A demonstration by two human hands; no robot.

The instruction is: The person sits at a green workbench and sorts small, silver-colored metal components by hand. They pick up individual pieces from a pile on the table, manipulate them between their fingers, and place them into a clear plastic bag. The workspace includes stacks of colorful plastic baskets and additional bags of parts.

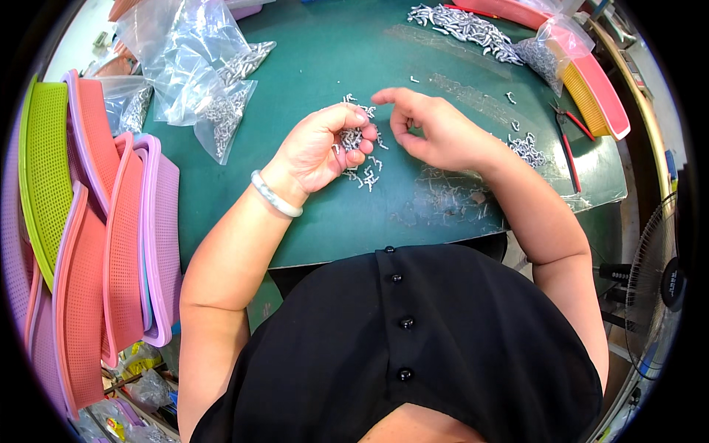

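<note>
My left hand [316, 144], with a pale bangle [276, 195] at the wrist, is cupped with its fingers curled around a clump of small bent silver metal pieces [351, 137]. More of these pieces [367, 177] lie scattered on the green tabletop just under and beside it. A short way to the right, my right hand [443, 129] hovers over the table. Its index finger stretches toward the left hand, apart from the thumb, while the other fingers bend inward. Nothing shows between them. A small pile of the bent pieces [527, 150] lies near the right wrist.
Stacked plastic baskets [83, 280] line the left side. Clear bags of metal parts [221, 111] lie at the back left. A heap of larger silver parts [465, 31], a bag [545, 55], a pink-and-yellow basket [600, 92] and red-handled pliers [567, 148] occupy the right. A fan [653, 295] stands beside the table.
</note>
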